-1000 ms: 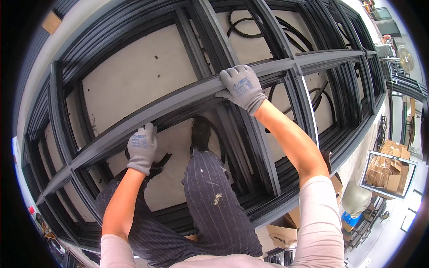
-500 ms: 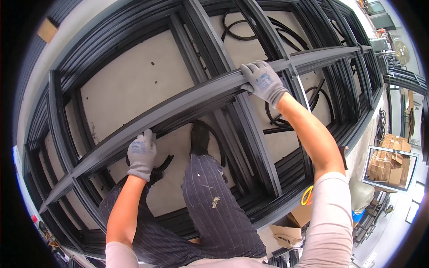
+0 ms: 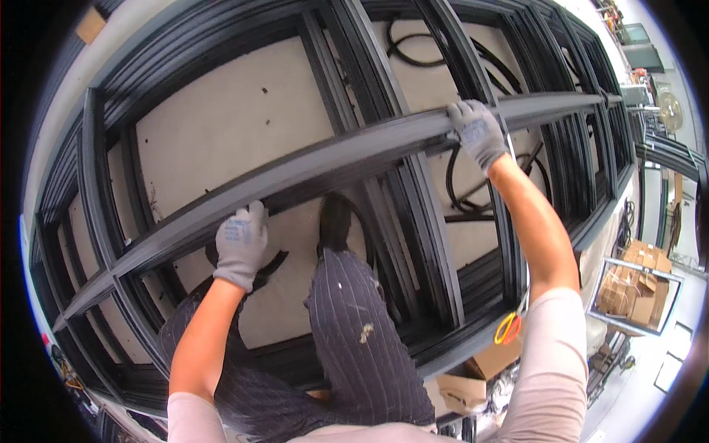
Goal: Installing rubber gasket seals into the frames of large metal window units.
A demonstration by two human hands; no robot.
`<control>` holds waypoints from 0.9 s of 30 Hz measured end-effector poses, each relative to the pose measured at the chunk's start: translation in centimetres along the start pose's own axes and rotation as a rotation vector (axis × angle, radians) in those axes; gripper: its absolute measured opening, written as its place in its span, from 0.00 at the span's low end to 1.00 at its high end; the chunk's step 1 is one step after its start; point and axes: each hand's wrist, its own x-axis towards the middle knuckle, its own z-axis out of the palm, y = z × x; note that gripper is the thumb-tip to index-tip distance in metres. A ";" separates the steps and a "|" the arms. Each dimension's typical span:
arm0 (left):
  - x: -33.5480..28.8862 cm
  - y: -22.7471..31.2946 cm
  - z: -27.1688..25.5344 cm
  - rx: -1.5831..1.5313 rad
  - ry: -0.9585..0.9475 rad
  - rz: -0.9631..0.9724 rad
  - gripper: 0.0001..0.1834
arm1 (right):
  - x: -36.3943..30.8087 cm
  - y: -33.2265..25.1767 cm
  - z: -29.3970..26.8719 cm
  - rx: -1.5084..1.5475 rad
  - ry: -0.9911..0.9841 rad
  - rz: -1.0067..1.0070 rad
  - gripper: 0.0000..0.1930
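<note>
A long dark grey metal bar (image 3: 325, 162) runs slantwise across the view, over a stack of similar window-like frames. My left hand (image 3: 241, 242), in a grey knitted glove, has its fingers curled over the near edge of the bar, left of the middle. Farther right, my right hand (image 3: 480, 134), gloved alike, is closed around the same bar beside a crossing bar (image 3: 506, 214). The undersides of both grips are hidden.
My legs (image 3: 354, 325) stand inside the frame openings. Black flexible strips (image 3: 450, 173) lie coiled on the pale floor. At right are cardboard boxes (image 3: 635, 277) behind a small pale frame (image 3: 598, 284). Orange and yellow loops (image 3: 507, 328) hang near my right sleeve.
My right hand has shifted right, closer to the crossing bar. My left hand has moved slightly right and up. The long bar looks wider and closer, and the whole view has shifted a little.
</note>
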 end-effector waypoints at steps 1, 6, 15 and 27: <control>0.1 -0.8 0.2 0.009 0.027 0.007 0.08 | 1.0 -0.3 -0.5 -0.057 0.009 -0.008 0.20; 0.2 -0.8 0.5 0.015 0.011 0.018 0.08 | -0.1 0.5 0.2 0.045 -0.161 0.011 0.19; 0.4 -0.6 0.3 0.012 0.003 0.018 0.09 | 0.2 2.4 2.4 -0.036 -0.170 0.081 0.07; 0.3 -1.3 0.8 0.014 0.036 0.050 0.08 | 6.0 -8.8 -9.5 0.497 -0.306 -0.277 0.21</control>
